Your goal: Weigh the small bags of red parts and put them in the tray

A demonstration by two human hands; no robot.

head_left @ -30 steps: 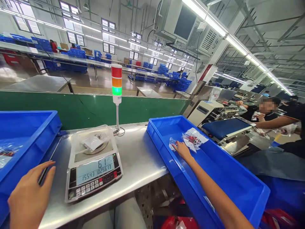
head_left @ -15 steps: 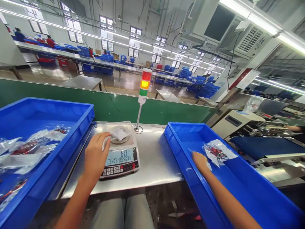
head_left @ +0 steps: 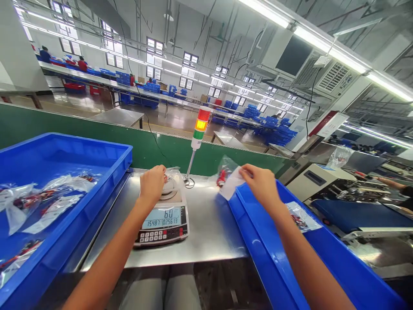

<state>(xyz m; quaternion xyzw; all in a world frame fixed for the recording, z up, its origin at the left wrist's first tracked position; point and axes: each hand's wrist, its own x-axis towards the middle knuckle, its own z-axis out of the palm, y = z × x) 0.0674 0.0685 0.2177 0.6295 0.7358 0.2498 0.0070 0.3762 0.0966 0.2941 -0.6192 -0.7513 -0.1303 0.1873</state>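
Paned windows [head_left: 154, 49], bright strip lights [head_left: 335, 51]

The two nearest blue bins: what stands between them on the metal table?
In the head view, a digital scale, the left hand partly covering it, and a signal light behind.

Scale display [head_left: 161, 218], top row: 60
Scale display, bottom left: the digits 15487; the place of any decimal point cannot be told
Scale display, bottom right: 0.25613
Keypad [head_left: 152, 236]: small marks on the pale keys, too small to read surely
Signal light [head_left: 197, 142]: tiny mark on the white base, unreadable
Air unit [head_left: 332, 77]: dark marks near the grille, unreadable
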